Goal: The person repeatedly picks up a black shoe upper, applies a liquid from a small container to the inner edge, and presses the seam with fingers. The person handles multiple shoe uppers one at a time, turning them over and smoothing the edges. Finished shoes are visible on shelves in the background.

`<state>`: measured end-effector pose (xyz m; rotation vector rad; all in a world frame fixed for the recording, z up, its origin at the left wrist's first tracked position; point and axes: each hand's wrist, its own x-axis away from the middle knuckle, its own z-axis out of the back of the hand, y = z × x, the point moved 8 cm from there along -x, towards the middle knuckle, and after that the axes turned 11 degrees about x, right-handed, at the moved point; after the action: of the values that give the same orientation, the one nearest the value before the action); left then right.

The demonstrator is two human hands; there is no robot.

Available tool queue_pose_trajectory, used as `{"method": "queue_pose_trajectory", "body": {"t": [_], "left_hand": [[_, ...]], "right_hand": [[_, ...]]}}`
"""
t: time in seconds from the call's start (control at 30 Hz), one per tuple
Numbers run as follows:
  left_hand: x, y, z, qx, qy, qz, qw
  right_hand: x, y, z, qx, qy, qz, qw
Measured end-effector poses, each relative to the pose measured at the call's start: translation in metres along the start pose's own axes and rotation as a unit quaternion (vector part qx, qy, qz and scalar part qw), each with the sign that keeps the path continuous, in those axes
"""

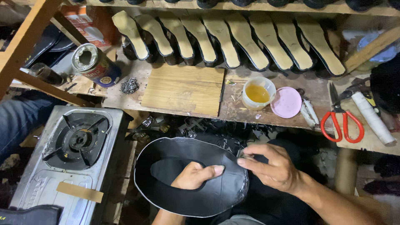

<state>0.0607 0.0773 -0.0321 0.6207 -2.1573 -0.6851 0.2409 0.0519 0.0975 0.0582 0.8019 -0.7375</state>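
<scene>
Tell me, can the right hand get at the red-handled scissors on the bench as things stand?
Probably yes. The scissors lie uncovered near the bench edge, up and to the right of the right hand, with nothing between them. But that hand now pinches the rim of the black piece, so it must let go first.

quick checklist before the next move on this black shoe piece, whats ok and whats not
1. Left hand inside the black shoe upper, thumb on top: ok.
2. Right hand pinching the upper's edge: ok.
3. Glue cup open, pink lid beside it: ok.
4. Red-handled scissors on the bench, apart from both hands: ok.
5. Gas stove burner shows no flame: ok.
6. Glue on the upper's edge: cannot tell.
</scene>
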Motion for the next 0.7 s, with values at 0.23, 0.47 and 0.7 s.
{"method": "queue_pose_trajectory", "body": {"t": [0.23,0.47,0.7], "left_hand": [[-0.011,0.012,0.039,-0.089,0.214,-0.011,0.973],[-0.029,-0.011,0.020,0.000,0.034,-0.096,0.995],[-0.033,-0.035,0.034,0.031,0.175,-0.017,0.984]], "right_hand": [[0.008,0.040,0.006,0.046,0.004,-0.106,0.993],[-0.019,0.139,-0.007,0.180,-0.103,-0.232,0.950],[-0.039,0.185,-0.039,0.247,-0.334,-0.281,0.865]]}}
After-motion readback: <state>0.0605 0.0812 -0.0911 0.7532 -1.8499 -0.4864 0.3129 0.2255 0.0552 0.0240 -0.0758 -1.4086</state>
